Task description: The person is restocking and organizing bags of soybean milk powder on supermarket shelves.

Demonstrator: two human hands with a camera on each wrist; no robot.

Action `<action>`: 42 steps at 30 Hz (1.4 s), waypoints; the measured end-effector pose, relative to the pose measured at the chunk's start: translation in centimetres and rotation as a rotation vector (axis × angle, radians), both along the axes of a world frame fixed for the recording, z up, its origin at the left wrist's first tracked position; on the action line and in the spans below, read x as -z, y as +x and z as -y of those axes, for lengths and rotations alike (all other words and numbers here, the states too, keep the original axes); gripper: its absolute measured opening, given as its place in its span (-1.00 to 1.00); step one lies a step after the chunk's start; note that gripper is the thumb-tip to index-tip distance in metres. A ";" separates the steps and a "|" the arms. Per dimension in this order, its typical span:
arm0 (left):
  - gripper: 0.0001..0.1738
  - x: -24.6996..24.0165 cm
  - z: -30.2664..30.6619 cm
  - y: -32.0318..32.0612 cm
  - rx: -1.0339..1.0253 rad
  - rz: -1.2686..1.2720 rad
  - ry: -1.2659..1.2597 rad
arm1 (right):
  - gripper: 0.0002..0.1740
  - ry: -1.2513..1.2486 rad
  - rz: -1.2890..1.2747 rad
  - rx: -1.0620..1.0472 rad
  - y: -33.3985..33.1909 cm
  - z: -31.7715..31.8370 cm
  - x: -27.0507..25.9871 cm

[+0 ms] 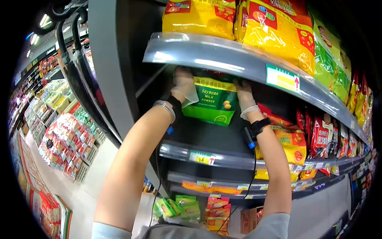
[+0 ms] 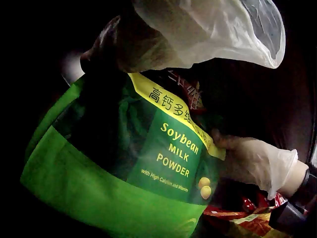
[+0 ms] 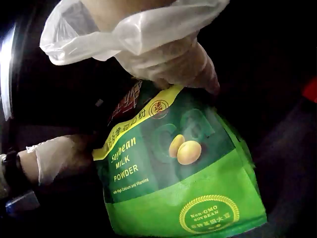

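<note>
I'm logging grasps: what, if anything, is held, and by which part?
The green soybean milk powder bag, by its upper sides, between left hand and right hand.

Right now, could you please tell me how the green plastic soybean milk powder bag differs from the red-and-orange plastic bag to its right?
The green bag is held by the gloved left hand and right hand; the red-and-orange bag is in neither.

The green bag's front is mostly uncovered, while the red-and-orange bag is partly hidden behind the right forearm.

Both are printed bags below the curved upper shelf edge.
</note>
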State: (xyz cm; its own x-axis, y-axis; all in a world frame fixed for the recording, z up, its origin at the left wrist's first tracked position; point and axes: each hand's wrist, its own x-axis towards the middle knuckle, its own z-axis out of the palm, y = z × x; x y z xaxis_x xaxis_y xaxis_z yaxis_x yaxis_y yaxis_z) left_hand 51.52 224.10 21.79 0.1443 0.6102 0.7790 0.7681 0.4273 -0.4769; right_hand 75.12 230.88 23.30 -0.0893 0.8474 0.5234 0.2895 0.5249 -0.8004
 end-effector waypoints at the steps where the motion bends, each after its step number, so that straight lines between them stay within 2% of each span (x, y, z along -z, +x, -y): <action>1: -0.58 -0.7 1.2 0.1 0.022 -0.158 0.014 | -0.37 0.094 0.116 -0.001 -0.1 -0.1 -0.5; 2: -0.60 2.7 -6.2 -4.6 0.199 -0.113 0.137 | -0.37 0.311 0.170 -0.063 0.0 -1.3 0.0; 3: -0.59 4.1 -8.1 -5.7 0.018 -0.120 0.073 | -0.46 0.555 0.364 0.013 0.2 -1.0 0.3; 4: -0.53 2.2 -6.0 -4.4 0.009 0.132 -0.268 | -0.49 0.559 0.526 0.024 -0.1 -3.4 0.8; 5: -0.39 -0.5 -3.7 -2.9 0.001 0.383 -0.608 | -0.52 0.559 0.687 0.041 -0.4 -6.1 1.3; 6: -0.41 -0.3 -3.8 -2.9 -0.018 0.472 -0.648 | -0.54 0.510 0.813 0.075 -0.5 -6.1 1.8; 9: -0.49 -0.4 -4.4 -3.0 -0.035 0.463 -0.535 | -0.54 0.668 0.821 0.169 -0.7 -7.1 0.8; 11: -0.54 0.1 -4.5 -3.0 -0.058 0.426 -0.418 | -0.55 0.787 0.855 0.221 -0.5 -6.5 2.2; 13: -0.59 0.6 -3.6 -2.0 -0.092 0.311 -0.184 | -0.56 0.887 0.894 0.245 -0.9 -4.6 4.7; 14: -0.61 0.7 -2.8 -1.2 -0.103 0.228 -0.033 | -0.65 0.591 0.932 0.161 -1.7 -3.1 2.8; 15: -0.63 0.6 -1.9 -0.1 -0.080 0.161 0.131 | -0.69 0.430 0.924 0.144 -2.0 -1.1 1.4; 16: -0.65 0.2 -1.0 1.0 -0.002 0.173 0.226 | -0.44 0.198 0.780 0.166 -1.7 4.5 -2.1; 17: -0.66 -0.2 -0.2 2.2 0.091 0.195 0.274 | -0.30 0.484 0.896 0.413 -2.0 4.5 -0.5; 18: -0.48 -1.1 0.7 3.8 0.341 0.588 0.187 | -0.24 0.481 0.752 0.467 -3.1 3.3 0.2; 19: -0.44 -1.4 1.2 4.7 0.416 0.454 0.154 | -0.13 0.734 0.774 0.507 -3.5 3.5 1.0; 21: -0.22 -0.1 1.6 5.4 0.430 0.159 0.028 | -0.15 0.860 0.923 0.373 -3.9 5.2 1.4; 23: -0.13 0.8 1.6 6.5 0.190 0.245 -0.100 | -0.03 0.722 1.053 0.220 -4.5 5.7 3.1; 24: 0.04 1.6 1.1 6.4 0.180 0.292 -0.091 | 0.02 0.589 1.146 0.203 -4.7 5.9 3.6; 25: 0.04 2.2 1.0 6.2 0.178 0.290 -0.098 | 0.02 0.583 1.144 0.199 -4.8 6.0 3.9; 27: 0.24 1.3 2.3 6.8 0.048 0.424 -0.458 | 0.05 0.428 1.282 0.189 -4.9 5.8 3.9; 28: 0.42 1.4 1.9 6.5 0.045 0.437 -0.467 | 0.02 0.436 1.306 0.221 -5.1 5.2 4.3; 32: 0.50 1.4 0.7 6.2 0.028 0.506 -0.499 | -0.03 0.430 1.336 0.289 -5.9 4.1 4.8; 37: 0.44 1.6 0.4 5.7 0.049 0.494 -0.499 | 0.01 0.329 1.361 0.248 -6.1 4.2 4.1; 40: 0.45 2.5 0.6 5.3 0.112 0.503 -0.397 | 0.02 0.286 1.298 0.191 -5.7 4.8 4.0; 42: 0.48 3.2 0.4 4.8 0.132 0.498 -0.372 | -0.05 0.231 1.254 0.063 -5.1 6.0 3.0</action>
State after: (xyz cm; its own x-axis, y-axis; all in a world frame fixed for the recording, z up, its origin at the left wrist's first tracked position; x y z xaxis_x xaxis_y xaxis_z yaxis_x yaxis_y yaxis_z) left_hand 56.36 223.74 18.56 -0.0877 0.8548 0.5115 0.9710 0.1880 -0.1476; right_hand 70.03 224.90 20.27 -0.5905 0.7689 0.2451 0.8065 0.5729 0.1459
